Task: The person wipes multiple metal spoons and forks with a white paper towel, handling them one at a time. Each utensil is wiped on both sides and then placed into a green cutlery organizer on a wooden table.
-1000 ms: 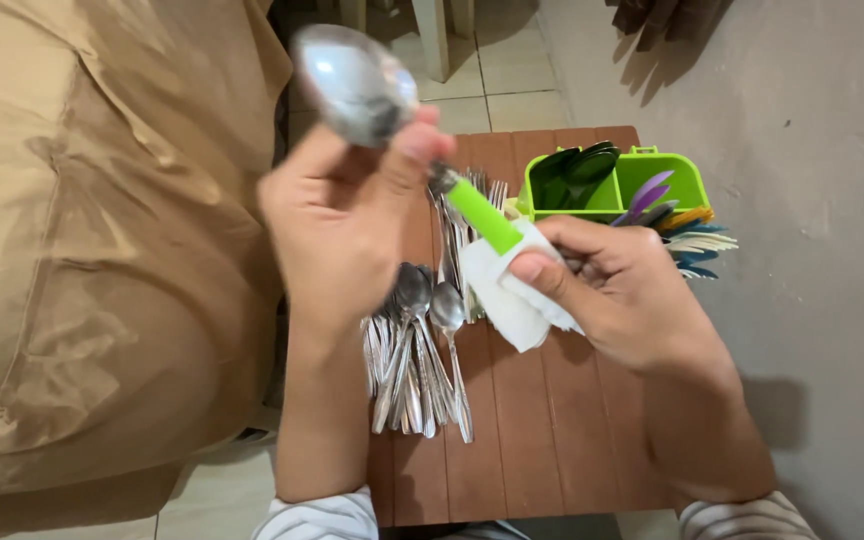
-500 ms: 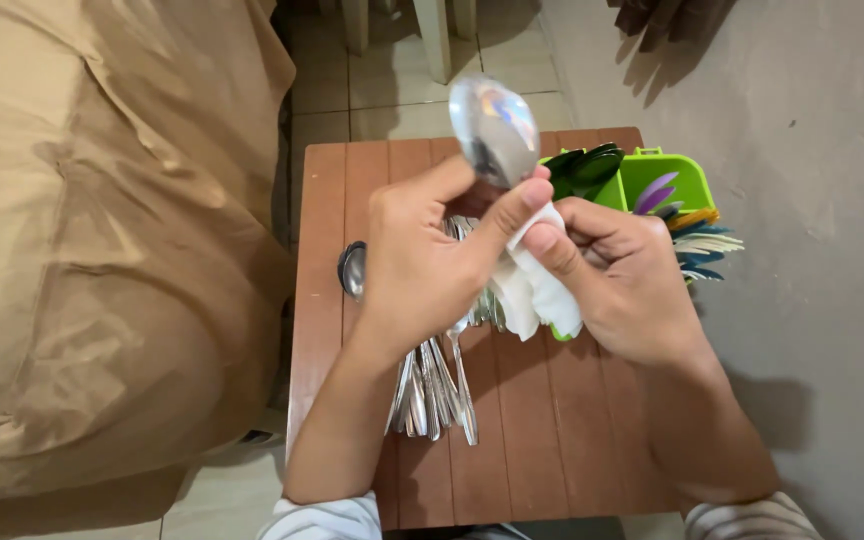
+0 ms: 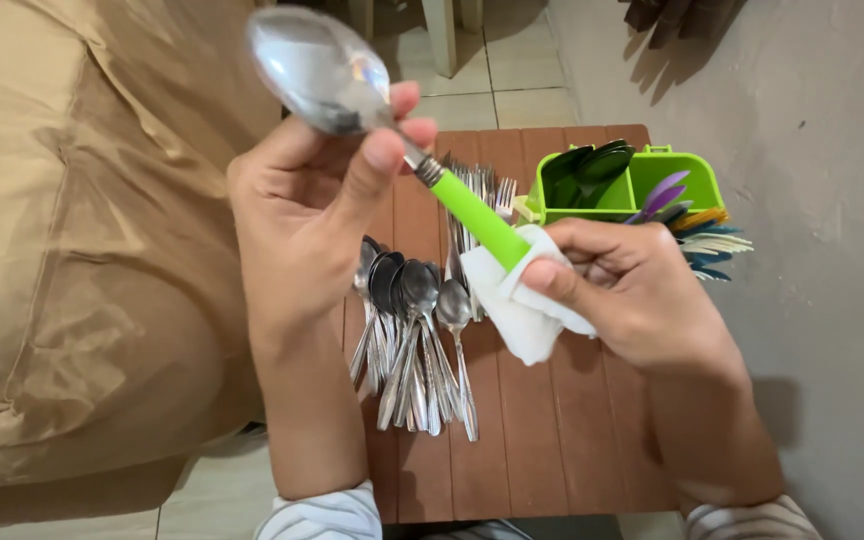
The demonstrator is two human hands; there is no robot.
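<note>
My left hand [image 3: 302, 215] is raised above the left half of the worktop [image 3: 552, 420], a small brown slatted table; thumb and fingers pinch the neck of a large spoon [image 3: 372, 110] just below its shiny bowl, which tilts up toward the far left; the spoon's green handle [image 3: 477, 220] slants down to the right. My right hand [image 3: 632, 290] is closed around a folded white cloth [image 3: 522, 305], and the cloth wraps the lower end of the green handle; so the spoon is held in the air between both hands, over the middle of the worktop, touching nothing on it.

Below the hands, toward the left edge of the worktop, lies a heap of plain metal spoons [image 3: 417, 340], bowls pointing to the far edge, handles fanning toward the near edge; just beyond them, partly hidden by the handle, a bunch of metal forks [image 3: 477, 190] lies near the far edge. At the far right corner stands a green plastic caddy [image 3: 692, 180] with compartments; dark green utensils fill its left compartment; purple, orange, white and blue pieces [image 3: 707, 235] poke out over the right edge. A tan covered cushion [image 3: 72, 250] sits to the left of the worktop; pale floor tiles [image 3: 512, 85] show beyond.
</note>
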